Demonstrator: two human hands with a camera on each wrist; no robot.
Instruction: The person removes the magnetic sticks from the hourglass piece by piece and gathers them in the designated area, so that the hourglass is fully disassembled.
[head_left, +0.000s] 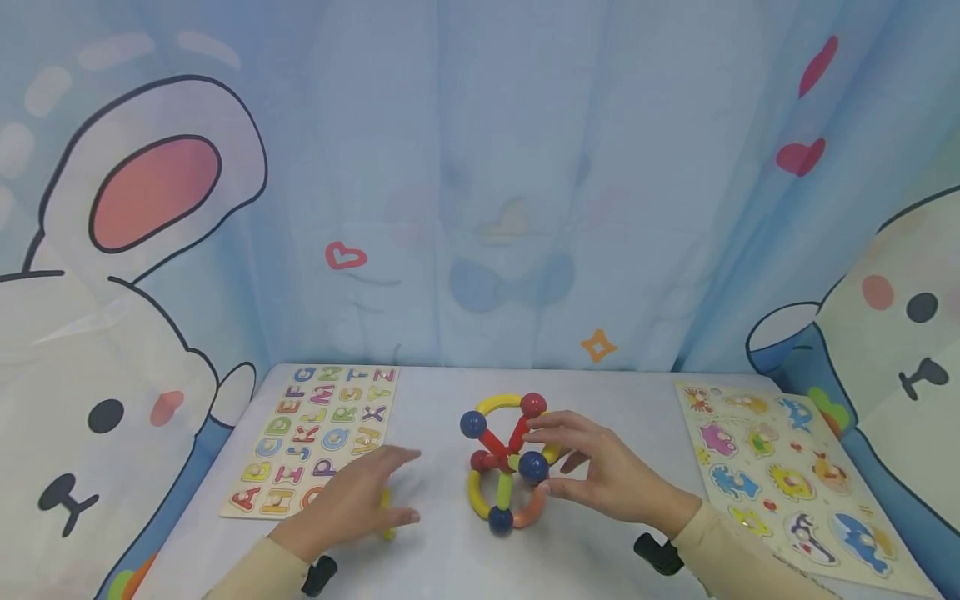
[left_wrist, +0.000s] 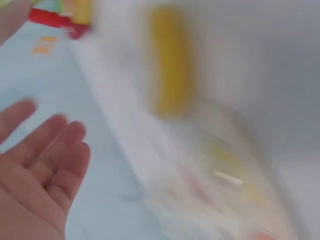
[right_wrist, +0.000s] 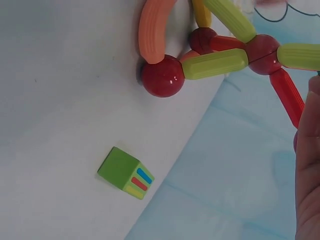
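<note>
A magnetic ball-and-stick model (head_left: 504, 492) of red and blue balls joined by straight and curved sticks stands mid-table. My right hand (head_left: 600, 467) holds its right side, thumb and fingers around a blue ball (head_left: 534, 467). In the right wrist view, that hand's palm edge shows beside a red stick (right_wrist: 287, 97), and a red ball (right_wrist: 163, 76) rests low on the white surface. My left hand (head_left: 360, 500) hovers with fingers spread, nothing in its grasp. Beneath it lies a yellow stick (head_left: 387, 515), partly covered by the hand; the left wrist view shows this yellow stick (left_wrist: 171, 62) blurred.
An alphabet puzzle board (head_left: 258, 504) lies at the left, partly behind the left hand. At the right is an animal puzzle board (head_left: 765, 500). A green block (right_wrist: 120, 169) with coloured stripes sits on the table. A blue printed curtain (head_left: 510, 167) hangs behind.
</note>
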